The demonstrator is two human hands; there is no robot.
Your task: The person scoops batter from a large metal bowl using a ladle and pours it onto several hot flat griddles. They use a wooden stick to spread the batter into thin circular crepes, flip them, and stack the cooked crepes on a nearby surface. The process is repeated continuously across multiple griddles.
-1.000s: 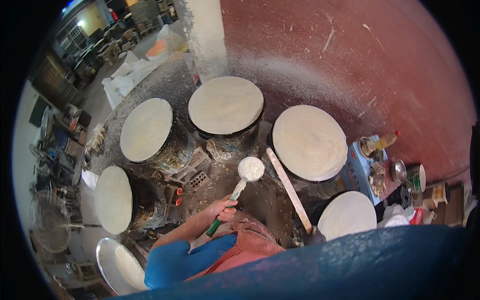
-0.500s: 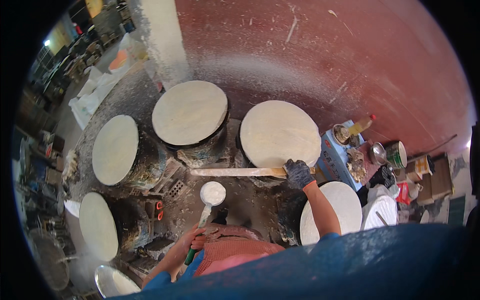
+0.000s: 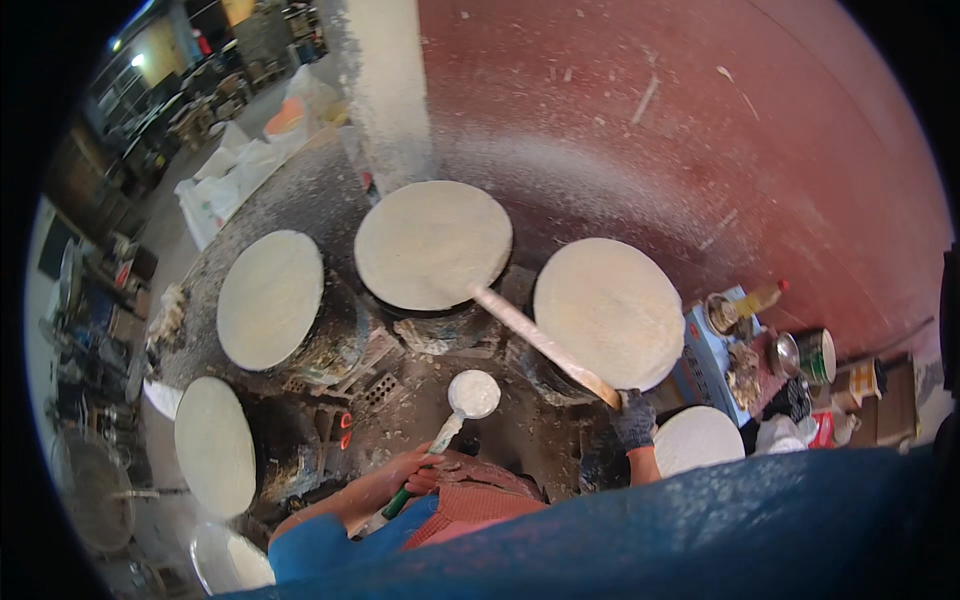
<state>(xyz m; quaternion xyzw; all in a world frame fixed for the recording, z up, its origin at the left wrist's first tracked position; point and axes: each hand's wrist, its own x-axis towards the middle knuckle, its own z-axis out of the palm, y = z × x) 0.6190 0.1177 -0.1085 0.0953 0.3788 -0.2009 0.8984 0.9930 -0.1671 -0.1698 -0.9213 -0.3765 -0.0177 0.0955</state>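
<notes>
My bare left hand (image 3: 418, 470) is closed round the green handle of a ladle, whose round cup (image 3: 474, 393) holds white batter. My right hand (image 3: 635, 418), in a dark knitted glove, grips the end of a long flat wooden stick (image 3: 546, 343); the stick slants up to the front edge of the centre round griddle (image 3: 432, 241). Pale, thinly coated rounds also top the right griddle (image 3: 608, 306), the left griddle (image 3: 270, 296), the lower-left griddle (image 3: 212, 440) and the lower-right one (image 3: 697, 433), partly hidden behind my glove and body.
The griddles stand on sooty drum stoves around me, before a red wall (image 3: 660, 120). At right are a blue box (image 3: 705, 370), a bottle (image 3: 760, 298), bowls and cartons. A metal basin (image 3: 215, 560) sits lower left, white sacks (image 3: 215, 185) upper left, orange-handled scissors (image 3: 346, 428) near the left stoves.
My gloved right hand has come into view gripping the stick, then moved lower as the stick tilted from crosswise to slanting up toward the centre griddle. My left hand still holds the ladle.
</notes>
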